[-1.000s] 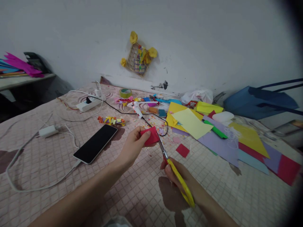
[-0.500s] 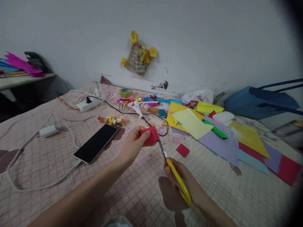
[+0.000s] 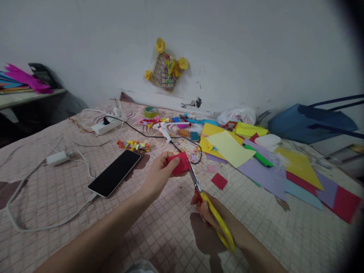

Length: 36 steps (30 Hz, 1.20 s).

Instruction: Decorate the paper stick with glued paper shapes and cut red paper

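My left hand (image 3: pixel 160 172) pinches a small piece of red paper (image 3: pixel 182 163), thumb on top and fingers beneath. Scissors (image 3: pixel 214 212) with yellow and red handles are in my right hand (image 3: pixel 210 208). Their blades point up and left, lying along the right edge of the red paper; whether they bite into it I cannot tell. A loose red paper square (image 3: pixel 219 181) lies on the cloth right of the blades. Beyond my left hand, a white glue gun (image 3: pixel 165 132) with a small red light rests among paper scraps.
A phone (image 3: pixel 115 172) on a charging cable lies left of my hands, near a power strip (image 3: pixel 106 126). Coloured paper sheets (image 3: pixel 261 174) with a green cutter-like tool (image 3: pixel 258 155) spread to the right. A blue bag (image 3: pixel 309 123) stands at the far right. Green tape (image 3: pixel 150 112) sits near the wall.
The scissor handles have spread apart, showing the red one, and the rear end has swung slightly right. My left hand and the red paper stay nearly in place.
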{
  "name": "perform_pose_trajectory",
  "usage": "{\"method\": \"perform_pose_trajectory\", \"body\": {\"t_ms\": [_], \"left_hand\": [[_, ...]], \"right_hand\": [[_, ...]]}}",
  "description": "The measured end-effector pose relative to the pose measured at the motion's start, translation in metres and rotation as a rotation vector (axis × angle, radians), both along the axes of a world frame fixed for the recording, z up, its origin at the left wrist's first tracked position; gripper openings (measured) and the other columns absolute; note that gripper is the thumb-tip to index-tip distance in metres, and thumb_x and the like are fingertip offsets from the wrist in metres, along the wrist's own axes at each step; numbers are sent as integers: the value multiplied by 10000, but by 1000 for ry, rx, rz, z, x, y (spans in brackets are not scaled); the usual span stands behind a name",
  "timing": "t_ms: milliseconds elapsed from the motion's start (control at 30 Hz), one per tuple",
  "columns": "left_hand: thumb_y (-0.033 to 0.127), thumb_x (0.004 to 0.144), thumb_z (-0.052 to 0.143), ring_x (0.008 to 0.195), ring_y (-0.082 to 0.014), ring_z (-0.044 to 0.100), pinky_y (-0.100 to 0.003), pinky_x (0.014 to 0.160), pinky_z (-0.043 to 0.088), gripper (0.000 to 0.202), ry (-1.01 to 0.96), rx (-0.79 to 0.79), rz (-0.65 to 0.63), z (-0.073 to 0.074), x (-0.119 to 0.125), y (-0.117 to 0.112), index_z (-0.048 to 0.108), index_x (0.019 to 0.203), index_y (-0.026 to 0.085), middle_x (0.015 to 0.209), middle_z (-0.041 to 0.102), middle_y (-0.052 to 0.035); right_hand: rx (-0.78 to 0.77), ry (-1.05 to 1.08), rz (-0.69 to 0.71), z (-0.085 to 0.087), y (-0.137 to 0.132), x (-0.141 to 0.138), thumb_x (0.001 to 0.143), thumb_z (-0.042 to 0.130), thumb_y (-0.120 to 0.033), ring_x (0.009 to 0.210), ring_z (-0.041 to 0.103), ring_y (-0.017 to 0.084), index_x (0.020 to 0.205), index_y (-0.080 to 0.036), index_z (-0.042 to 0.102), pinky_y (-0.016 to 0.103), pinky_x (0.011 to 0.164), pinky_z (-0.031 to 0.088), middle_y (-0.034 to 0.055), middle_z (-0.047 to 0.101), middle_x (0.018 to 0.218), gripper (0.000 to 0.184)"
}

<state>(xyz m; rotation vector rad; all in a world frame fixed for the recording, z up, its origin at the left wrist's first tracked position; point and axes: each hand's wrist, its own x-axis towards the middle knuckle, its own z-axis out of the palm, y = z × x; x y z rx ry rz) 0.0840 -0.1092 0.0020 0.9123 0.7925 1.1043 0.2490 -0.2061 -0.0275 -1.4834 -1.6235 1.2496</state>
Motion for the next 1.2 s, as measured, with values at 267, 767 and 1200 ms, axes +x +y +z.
{"method": "perform_pose_trajectory", "body": {"t_ms": [267,767,1200], "left_hand": [[301,720,667,641,-93,589,-308,689,565,226,-16,8,-1,-2,0,1,506,752,146,708,604,19],[316,717,666,643,-96,595,-290,662,558,236,-9,15,9,-3,1,0,500,735,150,698,606,26],[303,710,666,632,-96,595,-301,673,561,227,-3,1,20,0,1,-1,503,740,147,707,607,17]], "right_hand": [[-4,-52,-16,16,-1,-5,825,340,-650,518,422,109,882,-177,539,240,478,381,-7,484,649,516],[-48,-57,-50,24,1,-9,800,389,-634,491,418,106,817,-192,507,236,461,363,-31,448,591,458],[-124,-7,-90,16,2,-9,760,465,-589,500,396,91,718,-188,455,199,414,344,-25,433,612,403]]}}
